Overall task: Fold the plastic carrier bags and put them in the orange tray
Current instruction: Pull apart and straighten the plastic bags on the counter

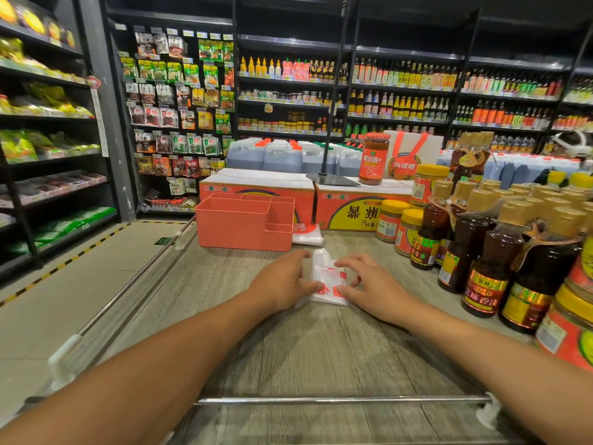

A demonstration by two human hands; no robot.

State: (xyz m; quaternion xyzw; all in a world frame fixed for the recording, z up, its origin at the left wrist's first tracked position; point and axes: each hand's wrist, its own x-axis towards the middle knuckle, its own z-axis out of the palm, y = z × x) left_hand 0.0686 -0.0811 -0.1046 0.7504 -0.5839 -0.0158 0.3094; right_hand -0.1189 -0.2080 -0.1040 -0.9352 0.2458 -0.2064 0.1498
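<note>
A white carrier bag [327, 279] with red print lies folded into a small, crumpled packet on the wood-grain desk [321, 348], near the front of the orange tray [244, 229]. The left hand [282, 282] and right hand [373, 285] flank it, fingers curled over its side edges and thumbs pinching its near corners. They hide much of its outline, and the print is unreadable.
</note>
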